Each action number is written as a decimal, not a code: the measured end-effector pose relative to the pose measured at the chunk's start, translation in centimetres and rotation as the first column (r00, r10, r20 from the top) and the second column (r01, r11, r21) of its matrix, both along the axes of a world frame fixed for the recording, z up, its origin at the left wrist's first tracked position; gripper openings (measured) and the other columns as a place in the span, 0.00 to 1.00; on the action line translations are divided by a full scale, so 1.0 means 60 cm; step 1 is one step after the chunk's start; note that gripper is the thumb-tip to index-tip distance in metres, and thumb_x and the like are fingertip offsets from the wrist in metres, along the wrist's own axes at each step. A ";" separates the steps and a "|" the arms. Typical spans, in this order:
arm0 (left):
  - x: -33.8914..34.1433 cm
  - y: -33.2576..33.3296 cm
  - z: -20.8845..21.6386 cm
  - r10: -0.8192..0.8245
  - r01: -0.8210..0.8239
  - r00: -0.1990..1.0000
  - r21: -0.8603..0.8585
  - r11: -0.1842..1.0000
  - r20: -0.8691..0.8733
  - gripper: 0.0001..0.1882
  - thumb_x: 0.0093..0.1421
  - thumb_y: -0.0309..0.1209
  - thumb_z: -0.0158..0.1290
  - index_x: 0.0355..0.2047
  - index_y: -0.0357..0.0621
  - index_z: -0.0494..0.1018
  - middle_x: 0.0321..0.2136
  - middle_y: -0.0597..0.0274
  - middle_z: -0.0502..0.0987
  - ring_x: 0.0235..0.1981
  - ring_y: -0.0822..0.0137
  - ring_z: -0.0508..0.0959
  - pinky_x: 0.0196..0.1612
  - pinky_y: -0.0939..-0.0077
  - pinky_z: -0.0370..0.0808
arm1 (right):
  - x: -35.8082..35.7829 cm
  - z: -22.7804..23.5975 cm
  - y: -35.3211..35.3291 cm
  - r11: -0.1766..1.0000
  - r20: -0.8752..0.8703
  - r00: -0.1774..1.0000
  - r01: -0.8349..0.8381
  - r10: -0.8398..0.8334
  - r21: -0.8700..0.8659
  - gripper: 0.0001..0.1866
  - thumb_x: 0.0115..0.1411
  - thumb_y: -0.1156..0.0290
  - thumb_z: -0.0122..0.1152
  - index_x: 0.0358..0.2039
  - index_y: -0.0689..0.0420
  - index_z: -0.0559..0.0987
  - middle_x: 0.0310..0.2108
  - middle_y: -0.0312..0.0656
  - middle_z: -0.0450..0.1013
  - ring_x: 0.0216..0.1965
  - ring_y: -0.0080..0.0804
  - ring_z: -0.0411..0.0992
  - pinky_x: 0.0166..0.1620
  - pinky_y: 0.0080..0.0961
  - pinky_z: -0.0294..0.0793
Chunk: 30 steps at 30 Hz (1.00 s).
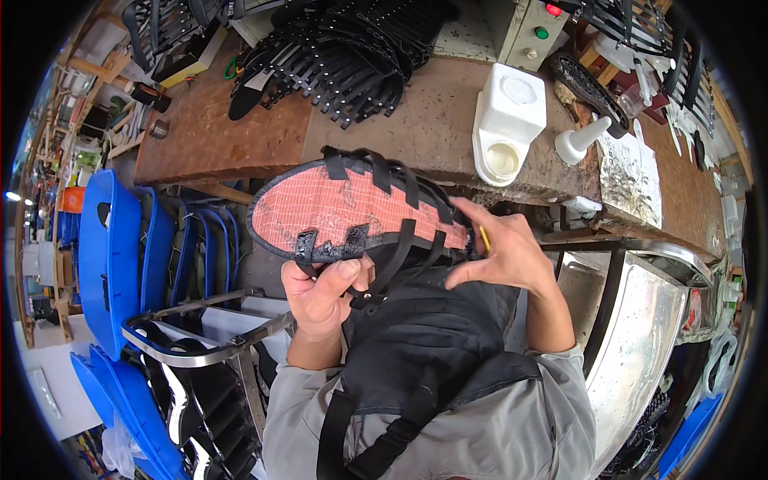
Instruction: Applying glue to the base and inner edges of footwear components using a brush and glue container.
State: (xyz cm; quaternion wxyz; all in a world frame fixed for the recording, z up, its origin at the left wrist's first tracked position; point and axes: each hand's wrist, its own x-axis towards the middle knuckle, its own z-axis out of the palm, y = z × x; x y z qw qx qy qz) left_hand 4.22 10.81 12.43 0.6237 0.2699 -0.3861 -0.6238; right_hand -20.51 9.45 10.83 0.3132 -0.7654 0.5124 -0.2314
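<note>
A sandal [308, 210] is held sole side up in front of me, its toe pointing left. Its pinkish-red underside has a light grid, and black straps fold over the edges. Two strap ends near my left hand look wet and shiny. My left hand [324, 292] is closed on the near edge by these straps, thumb pressed against the rim. Around the heel end curves my right hand [508, 252], index finger at the heel and thumb apart below it. A thin yellow thing [484, 239] shows beside its fingers; what it is, I cannot make out.
On the brown workbench [232, 140] lie a pile of black strappy uppers [336, 60], a white plastic glue container [512, 116], a white nozzle-topped bottle [582, 140] and a dark sole [590, 88]. Blue bins [116, 256] and a metal-framed rack [200, 352] stand left; a metal trolley [640, 320] stands right.
</note>
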 end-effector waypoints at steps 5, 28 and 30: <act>0.018 -0.003 -0.011 -0.179 0.189 0.958 0.022 0.982 -0.224 0.18 0.53 0.25 0.50 0.44 0.31 0.67 0.33 0.46 0.73 0.27 0.63 0.73 0.33 0.70 0.72 | 0.015 0.003 -0.011 0.995 -0.067 0.997 0.033 -0.039 -0.093 0.38 0.37 0.48 0.69 0.43 0.63 0.71 0.23 0.50 0.74 0.26 0.47 0.74 0.31 0.33 0.71; -0.037 -0.123 -0.105 -0.638 0.446 0.699 0.501 0.742 0.323 0.14 0.56 0.31 0.53 0.39 0.34 0.71 0.26 0.59 0.75 0.27 0.69 0.77 0.29 0.77 0.75 | -0.143 -0.133 -0.094 0.806 0.412 0.703 0.571 -0.580 0.160 0.09 0.54 0.73 0.60 0.35 0.63 0.78 0.29 0.38 0.75 0.28 0.22 0.71 0.31 0.19 0.70; -0.039 -0.134 -0.080 -0.636 0.430 0.694 0.515 0.741 0.336 0.13 0.55 0.29 0.53 0.39 0.35 0.71 0.26 0.57 0.76 0.25 0.68 0.77 0.28 0.75 0.76 | -0.135 -0.135 -0.102 0.826 0.371 0.764 0.563 -0.529 0.018 0.07 0.54 0.75 0.60 0.34 0.63 0.79 0.29 0.38 0.75 0.27 0.22 0.70 0.32 0.20 0.69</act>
